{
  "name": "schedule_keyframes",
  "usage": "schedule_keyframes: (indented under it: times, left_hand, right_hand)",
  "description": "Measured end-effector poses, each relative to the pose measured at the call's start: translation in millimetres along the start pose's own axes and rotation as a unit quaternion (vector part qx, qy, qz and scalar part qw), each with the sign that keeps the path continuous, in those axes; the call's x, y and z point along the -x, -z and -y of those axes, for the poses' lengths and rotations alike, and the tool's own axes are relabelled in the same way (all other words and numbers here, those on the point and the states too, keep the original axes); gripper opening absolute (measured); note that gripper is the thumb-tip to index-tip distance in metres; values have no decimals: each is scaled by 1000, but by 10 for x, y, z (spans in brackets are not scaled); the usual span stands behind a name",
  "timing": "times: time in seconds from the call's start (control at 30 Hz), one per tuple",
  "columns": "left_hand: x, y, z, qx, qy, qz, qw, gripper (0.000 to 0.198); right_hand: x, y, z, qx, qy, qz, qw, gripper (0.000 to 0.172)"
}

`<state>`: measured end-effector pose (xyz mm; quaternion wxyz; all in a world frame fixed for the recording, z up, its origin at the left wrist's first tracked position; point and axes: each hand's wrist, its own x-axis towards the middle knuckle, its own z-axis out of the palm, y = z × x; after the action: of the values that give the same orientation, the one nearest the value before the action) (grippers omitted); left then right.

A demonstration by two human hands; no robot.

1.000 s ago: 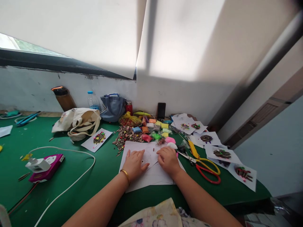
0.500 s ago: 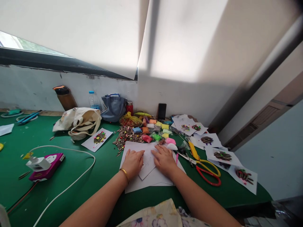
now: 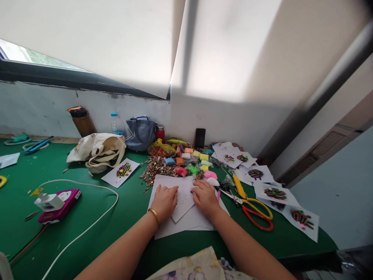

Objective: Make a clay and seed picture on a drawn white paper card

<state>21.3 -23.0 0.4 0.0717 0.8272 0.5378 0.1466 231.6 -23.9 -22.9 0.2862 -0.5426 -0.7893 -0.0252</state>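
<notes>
Since half a second ago, the right hand (image 3: 204, 197) has slid a bit toward 3 o'clock; the left hand (image 3: 164, 201) has hardly moved. Both rest on the white paper (image 3: 192, 223), straight ahead at 12 o'clock on the green surface (image 3: 131, 206). Left fingers lie loose, a little apart. Right fingers are bent a bit — I cannot tell if they pinch something. Around the paper are seeds (image 3: 160, 170) at 11 o'clock, bright packs (image 3: 181, 171) at 12 and scissors (image 3: 258, 212) at 3 — all close by.
</notes>
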Motion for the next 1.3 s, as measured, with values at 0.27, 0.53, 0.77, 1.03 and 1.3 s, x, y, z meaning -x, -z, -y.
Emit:
schedule_keyframes:
  times: [0.27, 0.53, 0.77, 1.03, 1.3]
  left_hand:
    - [0, -33, 9, -3, -9, -14, 1000, 37]
    - [-1, -25, 12, -6, -9, -10, 1000, 37]
    - [-9, -83, 35, -6, -11, -19, 1000, 35]
    - [-28, -186, 55, -14, -34, -39, 999, 35]
    - [-24, -144, 83, 28, -36, -62, 997, 35]
  right_hand:
    - [-10, -47, -36, -5, -8, 27, 1000, 45]
    - [-14, -60, -54, 4, -27, 6, 1000, 19]
    - [-38, -28, -63, -29, -34, -24, 999, 8]
    - [-160, -55, -14, 10, -21, -4, 1000, 11]
    - [-48, 20, -25, 7, -22, -17, 1000, 25]
